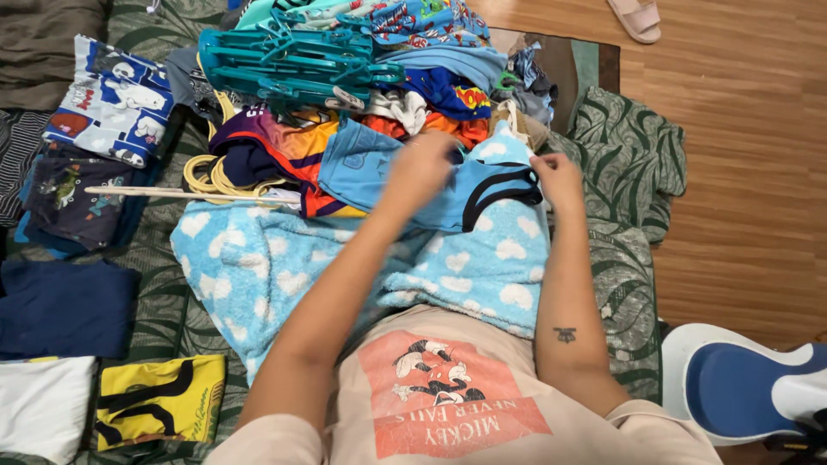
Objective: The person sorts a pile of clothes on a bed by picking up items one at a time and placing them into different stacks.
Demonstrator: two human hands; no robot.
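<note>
1. Both forearms reach forward from the bottom of the head view, over a fluffy blue towel with white hearts [258, 258] spread across the lap.
2. Left hand [419, 168]: motion-blurred, wrist slightly raised, back of the hand toward the camera. It sits on the upper left part of a light blue shirt with dark trim [478, 194]. Fingers look curled into the fabric, but the blur means I cannot tell if they are actually pinching it.
3. Right hand [558, 176]: sharper, fingers bent down and closed on the shirt's upper right edge, just beside the dark trim. Forearm runs nearly straight back to the body; a small dark tattoo shows near the elbow.
4. Shirt position: lies flat between the two hands, on top of the towel, its far edge touching the clothes pile.
5. Just beyond the hands: a heap of unfolded clothes [431, 95], orange, white, blue and patterned pieces mixed.
6. On top of that heap, left of centre: a stack of teal plastic hangers [284, 65]. Cream hangers [215, 176] lie lower, beside the towel's left corner.
7. Far left: folded items in a column, including a cartoon-print cloth [112, 99], a navy piece [65, 306] and a yellow and black piece [159, 400].
8. Everything rests on a green leaf-print mat [629, 155]; wood floor [741, 172] to the right, well apart from the hands.
</note>
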